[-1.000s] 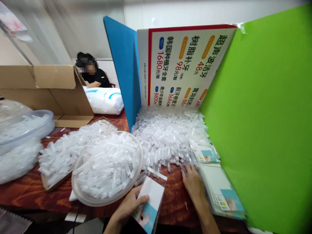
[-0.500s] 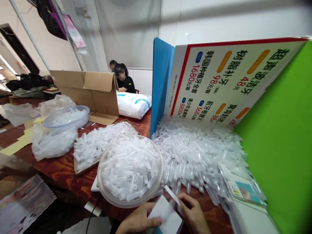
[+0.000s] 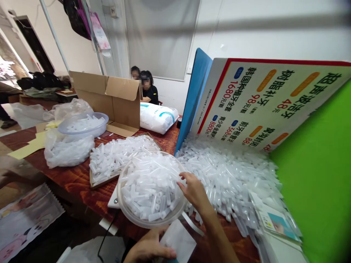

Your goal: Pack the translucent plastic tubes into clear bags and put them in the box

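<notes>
My left hand (image 3: pixel 152 246) grips a small white carton (image 3: pixel 179 239) at the bottom of the view, thumb across its face. A narrow white flap (image 3: pixel 192 223) sticks out beside its upper right. My right hand (image 3: pixel 193 188) reaches over the right rim of a round plastic tub (image 3: pixel 120 202), its thumb and forefinger apart with nothing visible between them. Short translucent white plastic tubes (image 3: pixel 150 179) are heaped in the tub. Right of it lies a large pile of clear plastic tubes with rounded ends (image 3: pixel 227 175), behind my right wrist.
A tray of white tubes (image 3: pixel 120 157), a plastic bag (image 3: pixel 68 149) and a bluish basin (image 3: pixel 102 128) stand left. An open cardboard box (image 3: pixel 124 106) and white sack (image 3: pixel 159 118) are behind. A printed board (image 3: pixel 246 106) and green panel (image 3: pixel 315 164) enclose the pile. Two people sit beyond.
My right hand has left the carton and moved up to the tub's right side, opening its fingers. My left hand keeps the carton. The view has shifted, so the scene sits farther right.
</notes>
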`<act>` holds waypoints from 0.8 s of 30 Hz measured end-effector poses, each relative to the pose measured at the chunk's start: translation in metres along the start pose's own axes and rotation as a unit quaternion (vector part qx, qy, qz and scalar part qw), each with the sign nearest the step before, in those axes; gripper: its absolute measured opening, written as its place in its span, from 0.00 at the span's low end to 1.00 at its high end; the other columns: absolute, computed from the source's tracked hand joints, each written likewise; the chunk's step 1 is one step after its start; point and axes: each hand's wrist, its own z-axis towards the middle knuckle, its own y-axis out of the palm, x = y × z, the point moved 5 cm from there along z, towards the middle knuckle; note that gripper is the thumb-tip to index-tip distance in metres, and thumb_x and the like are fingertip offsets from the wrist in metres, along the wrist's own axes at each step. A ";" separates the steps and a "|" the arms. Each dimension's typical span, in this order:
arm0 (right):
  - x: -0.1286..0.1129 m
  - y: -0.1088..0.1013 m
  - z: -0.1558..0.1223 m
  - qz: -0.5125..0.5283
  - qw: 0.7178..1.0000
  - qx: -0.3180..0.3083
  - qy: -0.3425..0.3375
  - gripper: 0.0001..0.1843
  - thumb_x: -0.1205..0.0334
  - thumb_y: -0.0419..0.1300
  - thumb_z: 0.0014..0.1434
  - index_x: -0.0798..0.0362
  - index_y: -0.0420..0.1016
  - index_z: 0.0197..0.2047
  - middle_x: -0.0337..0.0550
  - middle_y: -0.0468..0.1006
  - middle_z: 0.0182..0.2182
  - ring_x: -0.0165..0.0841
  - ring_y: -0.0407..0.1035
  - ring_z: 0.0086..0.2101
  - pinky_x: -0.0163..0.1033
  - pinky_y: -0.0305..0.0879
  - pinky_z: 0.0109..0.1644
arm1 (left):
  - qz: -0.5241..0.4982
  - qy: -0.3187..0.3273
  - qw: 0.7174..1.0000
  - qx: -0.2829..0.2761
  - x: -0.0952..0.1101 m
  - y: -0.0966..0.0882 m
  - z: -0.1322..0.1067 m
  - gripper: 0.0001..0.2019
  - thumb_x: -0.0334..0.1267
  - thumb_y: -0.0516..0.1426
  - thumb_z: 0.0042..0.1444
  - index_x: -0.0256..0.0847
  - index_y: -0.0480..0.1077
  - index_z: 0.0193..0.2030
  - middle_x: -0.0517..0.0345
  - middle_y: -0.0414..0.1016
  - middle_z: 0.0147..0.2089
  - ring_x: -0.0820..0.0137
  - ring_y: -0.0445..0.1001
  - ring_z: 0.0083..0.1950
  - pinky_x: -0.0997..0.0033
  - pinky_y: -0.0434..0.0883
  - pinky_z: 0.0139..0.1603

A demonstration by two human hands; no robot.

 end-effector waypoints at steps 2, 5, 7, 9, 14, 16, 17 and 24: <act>-0.008 0.014 0.007 -0.012 1.000 -0.004 -0.011 0.08 0.70 0.61 0.58 0.51 0.78 0.40 0.48 0.81 0.36 0.43 0.74 0.40 0.44 0.69 0.47 | 0.000 0.011 1.000 0.010 0.002 0.001 -0.001 0.37 0.52 0.72 0.42 0.43 0.75 0.60 0.51 0.80 0.52 0.50 0.73 0.54 0.62 0.68 0.52; -0.010 0.013 -0.006 -0.011 1.000 -0.001 -0.022 0.10 0.67 0.57 0.63 0.52 0.77 0.46 0.50 0.82 0.40 0.42 0.75 0.40 0.45 0.70 0.49 | -0.016 0.023 0.999 0.032 0.001 0.002 -0.005 0.37 0.51 0.72 0.43 0.43 0.74 0.61 0.50 0.80 0.52 0.50 0.73 0.55 0.61 0.68 0.54; 0.000 -0.004 -0.025 0.031 0.999 0.025 0.006 0.13 0.60 0.56 0.67 0.52 0.75 0.52 0.49 0.82 0.43 0.39 0.75 0.38 0.44 0.71 0.47 | -0.027 0.027 0.998 0.048 -0.002 0.004 -0.007 0.37 0.52 0.72 0.43 0.41 0.75 0.60 0.50 0.80 0.52 0.52 0.72 0.54 0.64 0.68 0.52; 0.018 -0.026 -0.049 0.104 0.992 0.039 0.065 0.15 0.55 0.58 0.66 0.51 0.75 0.53 0.47 0.82 0.42 0.38 0.75 0.36 0.41 0.72 0.44 | -0.041 0.024 0.998 0.051 -0.005 0.006 -0.008 0.38 0.54 0.72 0.41 0.40 0.75 0.59 0.51 0.80 0.50 0.53 0.72 0.53 0.67 0.67 0.50; 0.044 -0.055 -0.119 0.258 0.954 -0.064 0.140 0.09 0.57 0.62 0.63 0.49 0.81 0.42 0.45 0.82 0.41 0.41 0.76 0.43 0.42 0.71 0.49 | -0.038 -0.018 0.999 0.010 -0.015 0.014 0.005 0.39 0.58 0.72 0.40 0.36 0.75 0.55 0.53 0.78 0.45 0.63 0.72 0.43 0.74 0.63 0.40; 0.045 -0.056 -0.142 0.307 0.937 -0.087 0.141 0.08 0.58 0.62 0.62 0.49 0.83 0.40 0.46 0.82 0.41 0.42 0.76 0.45 0.43 0.70 0.51 | -0.018 -0.040 0.999 -0.014 -0.017 0.019 0.015 0.39 0.58 0.72 0.39 0.35 0.76 0.54 0.54 0.78 0.43 0.65 0.71 0.41 0.75 0.62 0.38; 0.045 -0.054 -0.152 0.327 0.929 -0.092 0.149 0.08 0.58 0.63 0.62 0.49 0.83 0.41 0.46 0.82 0.41 0.42 0.75 0.45 0.43 0.70 0.52 | -0.010 -0.051 0.998 -0.028 -0.018 0.023 0.021 0.38 0.57 0.72 0.39 0.35 0.76 0.54 0.54 0.78 0.43 0.65 0.71 0.41 0.75 0.62 0.38; 0.071 -0.032 -0.189 0.424 0.863 0.019 0.272 0.14 0.52 0.72 0.52 0.53 0.78 0.33 0.39 0.78 0.30 0.34 0.71 0.31 0.36 0.66 0.36 | -0.030 -0.125 0.991 -0.038 -0.017 0.059 0.045 0.33 0.64 0.67 0.46 0.34 0.77 0.47 0.53 0.78 0.38 0.69 0.71 0.34 0.75 0.64 0.34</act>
